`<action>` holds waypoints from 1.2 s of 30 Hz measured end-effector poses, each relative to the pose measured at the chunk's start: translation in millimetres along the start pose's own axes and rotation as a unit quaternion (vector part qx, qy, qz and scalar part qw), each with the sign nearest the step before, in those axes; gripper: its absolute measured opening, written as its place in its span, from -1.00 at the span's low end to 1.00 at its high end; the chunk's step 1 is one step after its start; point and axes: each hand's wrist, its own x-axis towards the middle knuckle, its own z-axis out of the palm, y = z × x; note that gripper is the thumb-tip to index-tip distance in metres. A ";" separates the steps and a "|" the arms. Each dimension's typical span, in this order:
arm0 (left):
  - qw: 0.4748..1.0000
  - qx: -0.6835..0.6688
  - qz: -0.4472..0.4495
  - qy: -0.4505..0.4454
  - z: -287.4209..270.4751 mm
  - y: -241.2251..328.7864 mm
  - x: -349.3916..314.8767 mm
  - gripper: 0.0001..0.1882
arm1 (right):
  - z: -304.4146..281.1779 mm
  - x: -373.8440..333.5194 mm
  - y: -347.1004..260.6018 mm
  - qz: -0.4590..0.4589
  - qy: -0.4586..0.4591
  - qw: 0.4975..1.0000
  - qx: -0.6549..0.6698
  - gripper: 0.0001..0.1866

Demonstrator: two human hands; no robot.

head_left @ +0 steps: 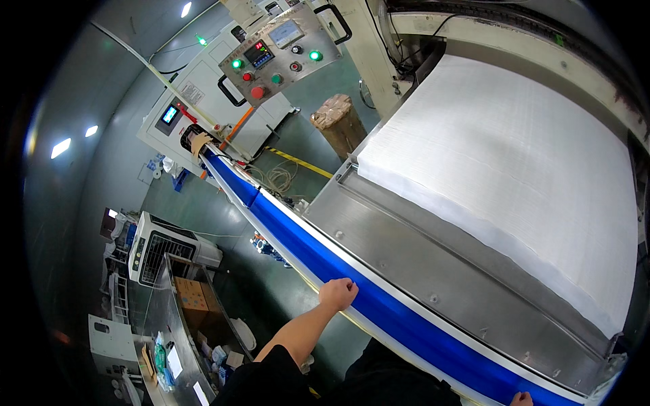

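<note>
Left hand [338, 294] clenched on the blue strip [379, 304] edging the steel counter [420, 264]; white sheet stack [514, 169] at two o'clock; right hand [521, 399] barely visible, grip unclear.

A long blue strip [379, 308] with white borders runs diagonally along the front edge of a steel machine table, from the upper left down to the lower right. Its surface is smooth and glossy, and it looks stretched flat and taut along its whole length. At its far upper-left end it meets a dark roll holder. The strip curves slightly because of the wide lens. The left hand [337, 294] closes in a loose fist over the strip's near edge about midway along. The right hand [521, 399] touches the strip's lower end, only its fingertips showing at the bottom edge.
</note>
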 end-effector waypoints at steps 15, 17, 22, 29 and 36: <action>1.000 -0.002 0.003 0.003 0.2 0.3 0.9 -0.67 | 9.8 4.6 12.3 -0.005 0.000 1.000 -0.023 -0.57; 1.000 -0.001 0.005 0.004 0.8 -1.2 0.7 -0.67 | 7.5 3.4 7.9 -0.001 -0.002 1.000 -0.024 -0.57; 1.000 0.003 0.008 0.006 2.1 -1.7 1.1 -0.67 | 1.7 1.4 3.1 -0.001 -0.005 1.000 -0.022 -0.55; 1.000 -0.002 0.002 0.001 -0.6 -0.4 0.4 -0.67 | -2.8 -2.6 -3.8 -0.002 0.000 1.000 -0.011 -0.54; 1.000 -0.002 0.005 0.003 0.3 -3.7 -1.4 -0.67 | -3.9 -4.3 -4.6 -0.001 -0.006 1.000 -0.006 -0.56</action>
